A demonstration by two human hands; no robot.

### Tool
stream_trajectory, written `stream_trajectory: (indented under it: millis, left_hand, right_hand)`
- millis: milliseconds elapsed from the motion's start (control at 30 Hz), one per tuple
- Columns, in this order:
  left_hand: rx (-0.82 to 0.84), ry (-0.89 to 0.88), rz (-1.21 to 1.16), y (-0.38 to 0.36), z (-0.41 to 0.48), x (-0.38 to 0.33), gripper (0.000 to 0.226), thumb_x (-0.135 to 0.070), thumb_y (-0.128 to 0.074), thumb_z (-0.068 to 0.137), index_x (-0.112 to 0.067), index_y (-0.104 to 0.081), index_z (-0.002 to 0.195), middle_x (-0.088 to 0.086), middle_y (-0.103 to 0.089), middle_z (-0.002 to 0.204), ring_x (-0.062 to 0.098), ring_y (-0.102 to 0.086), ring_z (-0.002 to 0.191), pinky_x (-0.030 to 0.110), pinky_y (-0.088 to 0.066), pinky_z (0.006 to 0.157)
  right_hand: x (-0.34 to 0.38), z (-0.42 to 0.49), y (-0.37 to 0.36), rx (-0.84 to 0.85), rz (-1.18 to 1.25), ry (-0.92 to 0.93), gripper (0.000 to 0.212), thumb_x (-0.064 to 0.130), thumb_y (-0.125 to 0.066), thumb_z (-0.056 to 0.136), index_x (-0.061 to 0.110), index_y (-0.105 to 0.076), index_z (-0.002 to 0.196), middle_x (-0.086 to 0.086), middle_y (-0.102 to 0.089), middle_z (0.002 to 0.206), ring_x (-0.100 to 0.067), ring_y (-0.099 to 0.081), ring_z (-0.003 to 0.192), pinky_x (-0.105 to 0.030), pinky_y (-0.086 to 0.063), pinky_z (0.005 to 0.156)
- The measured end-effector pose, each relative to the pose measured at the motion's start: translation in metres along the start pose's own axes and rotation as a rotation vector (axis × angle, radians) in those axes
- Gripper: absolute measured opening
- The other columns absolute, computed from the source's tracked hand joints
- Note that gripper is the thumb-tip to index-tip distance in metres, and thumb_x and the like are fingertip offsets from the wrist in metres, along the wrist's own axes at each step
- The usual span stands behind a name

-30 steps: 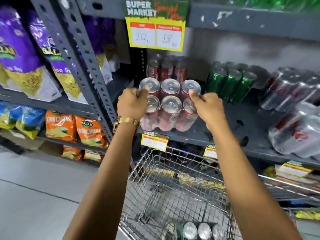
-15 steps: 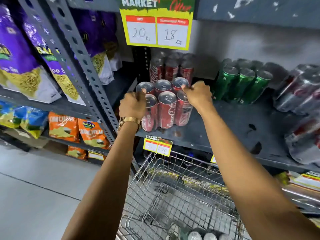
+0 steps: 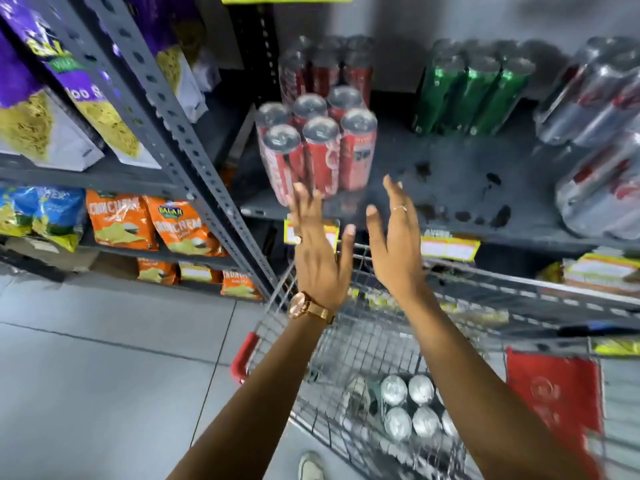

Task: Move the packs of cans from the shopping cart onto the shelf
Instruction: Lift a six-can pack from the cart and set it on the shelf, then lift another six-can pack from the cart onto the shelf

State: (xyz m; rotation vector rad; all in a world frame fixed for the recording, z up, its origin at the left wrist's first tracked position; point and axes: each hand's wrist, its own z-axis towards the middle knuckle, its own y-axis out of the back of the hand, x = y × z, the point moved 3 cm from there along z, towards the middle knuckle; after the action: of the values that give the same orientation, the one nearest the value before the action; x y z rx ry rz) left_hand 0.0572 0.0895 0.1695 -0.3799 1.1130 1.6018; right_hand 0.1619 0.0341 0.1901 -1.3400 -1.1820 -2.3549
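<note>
A shrink-wrapped pack of red cans stands upright near the front left of the dark shelf, with another red pack behind it. My left hand and my right hand hover just below the shelf's front edge, both empty with fingers spread, apart from the pack. Below them is the wire shopping cart. A pack of cans lies in it, only silver tops showing.
A green can pack and silver-red packs fill the shelf's right side. A slanted grey upright separates a snack-bag rack on the left. The cart has a red flap. Grey tiled floor lies lower left.
Both hands let go of the red pack, which now stands on the shelf, and drew back toward the cart. The view tilted down, showing more of the cart.
</note>
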Motion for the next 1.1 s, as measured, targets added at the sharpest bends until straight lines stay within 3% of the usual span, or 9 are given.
stream_trajectory:
  millis: [200,300,433,533,633,767,900,1000,1100]
  left_hand:
    - [0.443,0.015,0.083,-0.037,-0.121,0.027,0.066,-0.039,-0.042,0.095,-0.006,-0.021,0.149,0.016,-0.018,0.160,0.027,-0.015,0.149,0.026,-0.010,0.122]
    - [0.677,0.326,0.178,-0.051,-0.173,0.047,0.072,-0.042,-0.044,0.095,-0.004,-0.020,0.150,0.014,-0.019,0.160,0.030,-0.032,0.142,0.035,-0.040,0.106]
    - [1.177,0.986,0.298,-0.069,-0.229,0.078,0.073,-0.048,-0.036,0.097,0.009,-0.032,0.143,0.027,-0.035,0.150,0.040,-0.039,0.136,0.041,-0.034,0.109]
    - [1.344,1.142,0.218,-0.077,-0.252,0.076,0.066,-0.048,-0.034,0.098,0.008,-0.049,0.132,0.029,-0.056,0.129,0.040,-0.057,0.116,0.039,-0.045,0.082]
    - [1.378,1.259,0.113,-0.086,-0.263,0.062,0.050,-0.048,-0.035,0.098,-0.005,-0.056,0.112,0.014,-0.057,0.092,0.017,-0.053,0.074,0.025,-0.031,0.061]
    - [1.098,1.479,0.001,-0.104,-0.272,0.054,0.065,-0.039,-0.044,0.097,0.003,-0.030,0.144,0.021,-0.043,0.146,0.032,-0.045,0.132,0.037,-0.041,0.098]
    - [0.921,1.478,-0.031,-0.109,-0.275,0.049,0.063,-0.036,-0.050,0.095,0.010,-0.038,0.137,0.024,-0.050,0.139,0.031,-0.057,0.118,0.040,-0.049,0.095]
    - [0.822,1.406,-0.045,-0.101,-0.261,0.049,0.069,-0.045,-0.052,0.092,0.011,-0.040,0.132,0.026,-0.061,0.111,0.038,-0.062,0.108,0.039,-0.051,0.082]
    - [0.774,1.223,-0.026,-0.090,-0.234,0.040,0.057,-0.048,-0.052,0.090,0.008,-0.053,0.104,0.025,-0.060,0.081,0.029,-0.060,0.076,0.034,-0.041,0.066]
  right_hand:
    - [-0.090,-0.122,0.017,0.053,-0.068,-0.249,0.039,0.016,-0.045,0.095,0.004,-0.047,0.132,-0.016,-0.052,0.135,-0.027,-0.048,0.126,-0.026,-0.032,0.104]
    - [-0.139,-0.171,0.021,0.152,-0.147,-0.478,0.043,0.021,-0.047,0.096,-0.003,-0.046,0.132,-0.020,-0.049,0.136,-0.031,-0.043,0.129,-0.029,-0.029,0.107]
    - [-0.203,-0.220,0.026,0.378,-0.364,-0.797,0.046,0.033,-0.051,0.092,-0.005,-0.059,0.117,-0.027,-0.057,0.124,-0.033,-0.044,0.126,-0.034,-0.029,0.105]
    - [-0.238,-0.244,0.033,0.439,-0.307,-0.983,0.039,0.036,-0.059,0.088,0.004,-0.064,0.110,-0.020,-0.065,0.114,-0.031,-0.058,0.107,-0.036,-0.040,0.091]
    - [-0.255,-0.255,0.040,0.371,-0.048,-1.188,0.029,0.034,-0.073,0.078,0.010,-0.066,0.093,-0.009,-0.066,0.089,-0.017,-0.060,0.076,-0.022,-0.046,0.066]
    - [-0.262,-0.250,0.042,0.357,-0.043,-1.179,0.041,0.034,-0.076,0.074,0.007,-0.068,0.104,-0.010,-0.070,0.096,-0.018,-0.062,0.088,-0.027,-0.045,0.075]
    - [-0.264,-0.246,0.041,0.329,-0.030,-1.264,0.035,0.017,-0.067,0.082,-0.005,-0.064,0.109,-0.023,-0.068,0.106,-0.031,-0.063,0.097,-0.040,-0.050,0.084]
    - [-0.251,-0.234,0.048,0.271,-0.029,-1.264,0.024,0.005,-0.055,0.082,-0.004,-0.064,0.103,-0.020,-0.064,0.099,-0.029,-0.059,0.094,-0.040,-0.048,0.080]
    - [-0.226,-0.216,0.059,0.167,-0.093,-1.199,0.031,0.018,-0.052,0.092,-0.004,-0.062,0.111,-0.028,-0.066,0.112,-0.038,-0.062,0.104,-0.037,-0.046,0.078]
